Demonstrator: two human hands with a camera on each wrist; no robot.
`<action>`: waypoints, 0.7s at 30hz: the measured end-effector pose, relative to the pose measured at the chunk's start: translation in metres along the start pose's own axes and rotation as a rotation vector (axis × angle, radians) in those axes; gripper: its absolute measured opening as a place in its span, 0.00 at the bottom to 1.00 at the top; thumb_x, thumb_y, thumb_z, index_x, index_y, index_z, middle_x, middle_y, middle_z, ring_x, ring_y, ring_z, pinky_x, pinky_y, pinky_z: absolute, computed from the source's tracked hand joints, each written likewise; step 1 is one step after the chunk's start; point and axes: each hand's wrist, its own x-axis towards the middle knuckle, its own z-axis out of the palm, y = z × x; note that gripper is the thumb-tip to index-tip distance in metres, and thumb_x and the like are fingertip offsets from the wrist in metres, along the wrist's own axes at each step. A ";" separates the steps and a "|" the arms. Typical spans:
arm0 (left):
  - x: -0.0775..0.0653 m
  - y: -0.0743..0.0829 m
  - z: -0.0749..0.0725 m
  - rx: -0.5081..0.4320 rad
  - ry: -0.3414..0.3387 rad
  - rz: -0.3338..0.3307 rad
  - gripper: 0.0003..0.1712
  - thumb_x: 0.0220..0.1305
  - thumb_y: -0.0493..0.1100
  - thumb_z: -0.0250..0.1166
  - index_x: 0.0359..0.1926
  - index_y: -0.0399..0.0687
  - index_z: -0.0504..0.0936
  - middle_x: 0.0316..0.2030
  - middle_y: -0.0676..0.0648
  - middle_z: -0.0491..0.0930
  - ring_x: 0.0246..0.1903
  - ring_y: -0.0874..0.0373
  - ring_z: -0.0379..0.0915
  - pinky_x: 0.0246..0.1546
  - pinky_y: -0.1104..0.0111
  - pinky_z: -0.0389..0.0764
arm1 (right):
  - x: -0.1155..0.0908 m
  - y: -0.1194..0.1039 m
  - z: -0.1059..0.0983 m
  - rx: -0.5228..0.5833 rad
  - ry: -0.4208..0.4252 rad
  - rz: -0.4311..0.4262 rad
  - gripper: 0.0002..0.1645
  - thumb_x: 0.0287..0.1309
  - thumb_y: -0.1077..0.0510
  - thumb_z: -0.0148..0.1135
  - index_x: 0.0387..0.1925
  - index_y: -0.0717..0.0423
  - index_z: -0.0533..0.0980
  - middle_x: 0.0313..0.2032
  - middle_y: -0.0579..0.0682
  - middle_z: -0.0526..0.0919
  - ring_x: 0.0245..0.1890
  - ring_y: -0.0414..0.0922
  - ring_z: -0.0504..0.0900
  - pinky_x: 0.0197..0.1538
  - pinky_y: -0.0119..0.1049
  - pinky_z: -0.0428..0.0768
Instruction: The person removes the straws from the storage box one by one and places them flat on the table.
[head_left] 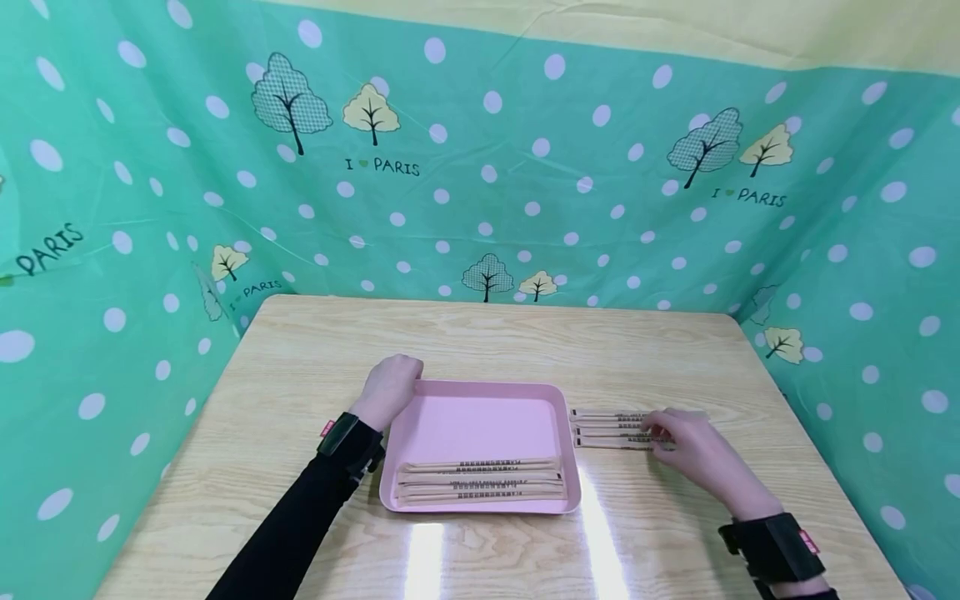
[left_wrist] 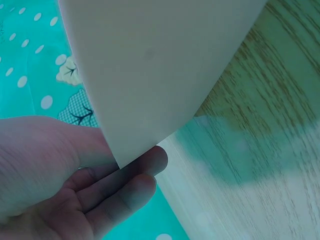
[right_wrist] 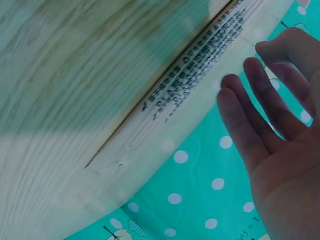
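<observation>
A shallow pink tray (head_left: 480, 421) lies on the table, with several thin paper-wrapped straws (head_left: 480, 483) side by side along its near edge. My left hand (head_left: 390, 390) grips the tray's far left corner. In the left wrist view, thumb and fingers of that hand (left_wrist: 75, 185) pinch the corner of the tray (left_wrist: 155, 65). Several more wrapped straws (head_left: 609, 429), printed with dark lettering, lie on the table right of the tray. Over their right ends hovers my right hand (head_left: 690, 450). In the right wrist view, its fingers are apart and hold nothing, beside the straws (right_wrist: 195, 65).
The wooden table (head_left: 337, 333) carries the tray and the straws. A green dotted cloth (head_left: 487, 175) with printed trees hangs behind it and at both sides. Light glares off the table's near part.
</observation>
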 end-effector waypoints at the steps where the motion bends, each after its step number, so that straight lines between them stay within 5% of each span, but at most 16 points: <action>1: 0.000 0.000 0.000 0.004 0.000 0.000 0.10 0.67 0.22 0.63 0.32 0.35 0.86 0.34 0.37 0.88 0.33 0.46 0.85 0.36 0.57 0.86 | 0.000 -0.002 0.000 0.001 -0.003 0.003 0.18 0.53 0.71 0.74 0.46 0.57 0.87 0.36 0.45 0.88 0.36 0.41 0.84 0.38 0.37 0.84; 13: 0.000 0.000 0.000 0.010 -0.013 0.000 0.11 0.68 0.22 0.62 0.32 0.36 0.85 0.34 0.37 0.88 0.31 0.48 0.83 0.35 0.58 0.85 | 0.012 -0.040 0.001 -0.017 -0.007 -0.022 0.17 0.56 0.68 0.75 0.48 0.56 0.86 0.39 0.48 0.90 0.37 0.44 0.86 0.40 0.43 0.85; 21: -0.001 0.000 0.000 0.017 -0.007 0.005 0.12 0.68 0.21 0.61 0.30 0.36 0.84 0.33 0.37 0.87 0.30 0.49 0.81 0.33 0.58 0.84 | 0.025 -0.064 0.013 -0.002 0.056 -0.144 0.18 0.53 0.71 0.74 0.46 0.56 0.87 0.39 0.49 0.90 0.40 0.48 0.88 0.44 0.46 0.87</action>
